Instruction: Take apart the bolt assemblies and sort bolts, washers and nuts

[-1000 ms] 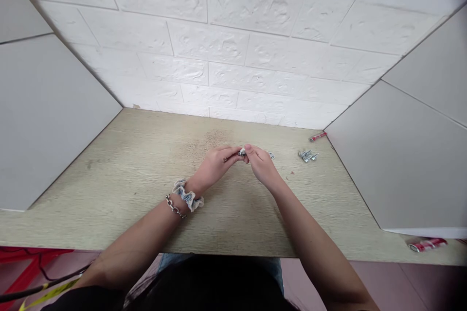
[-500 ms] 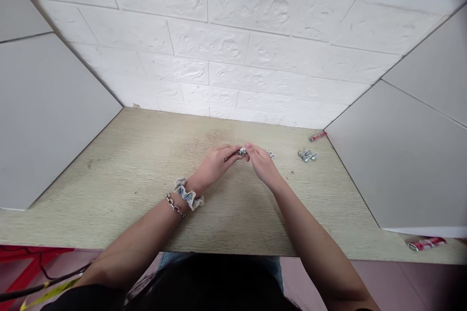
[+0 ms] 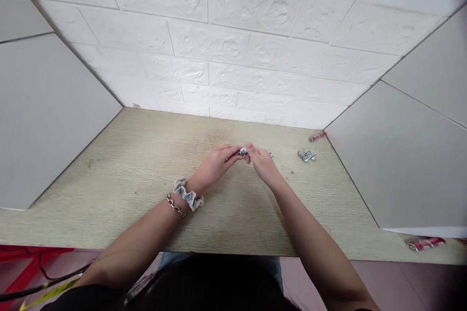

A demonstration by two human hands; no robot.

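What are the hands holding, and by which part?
A small metal fastener, pinched between the fingertips of the left hand and right hand; which part is gripped is too small to tell.

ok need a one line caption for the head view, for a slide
Left hand and right hand hold a small metal fastener over a wooden desk, more fasteners nearby.

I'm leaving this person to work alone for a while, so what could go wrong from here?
The small silver fastener, pinched between the left hand and right hand, could slip and roll across the wooden desk. The loose metal piece lies just beyond the right hand, so it might get knocked into the nearby cluster of screws. The chain bracelet on the left wrist could possibly snag small parts if that hand sweeps low.
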